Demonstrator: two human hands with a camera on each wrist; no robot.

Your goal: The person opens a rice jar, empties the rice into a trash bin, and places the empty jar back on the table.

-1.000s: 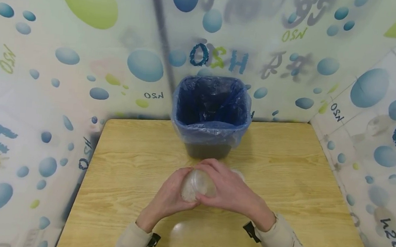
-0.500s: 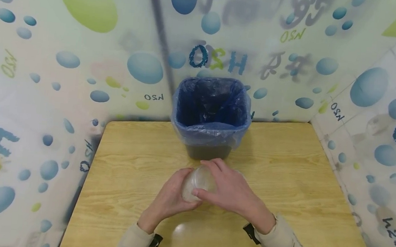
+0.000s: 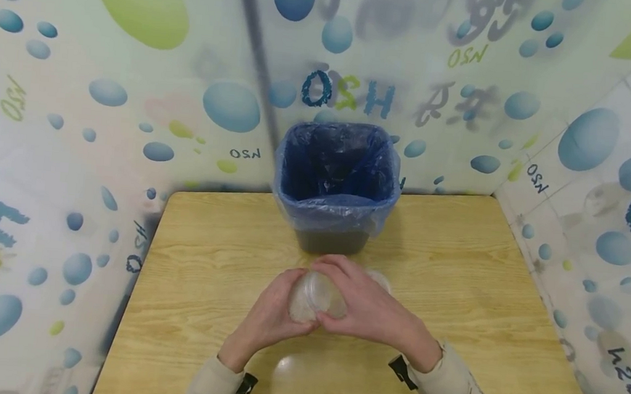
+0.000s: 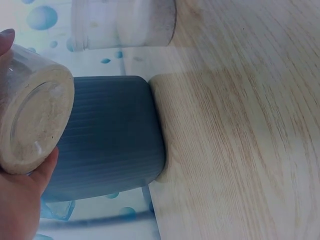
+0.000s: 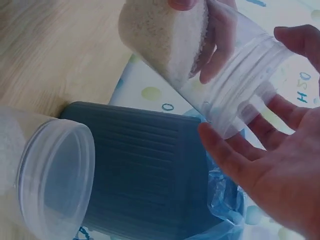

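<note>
A clear plastic jar (image 3: pixel 306 295), partly filled with white rice, is held tilted above the table in front of the bin. My left hand (image 3: pixel 276 308) grips its body, and the left fingers (image 5: pixel 220 42) wrap round it in the right wrist view. My right hand (image 3: pixel 365 300) holds the top end, thumb and fingers spread round the clear ribbed lid (image 5: pixel 245 82). The rice (image 5: pixel 165 40) lies toward the jar's base. In the left wrist view the jar's round bottom (image 4: pixel 40 120) faces the camera.
A second clear jar (image 3: pixel 380 281) with a clear lid stands on the table (image 3: pixel 204 262), partly behind my right hand. Farther back is a dark grey bin (image 3: pixel 331 241) lined with a blue bag (image 3: pixel 342 214). Patterned walls (image 3: pixel 193 57) enclose the table's back and sides.
The right thumb and fingers have shifted round the lid and back. Part of the second jar, covered half a second ago, shows again. The left hand stays nearly still on the jar.
</note>
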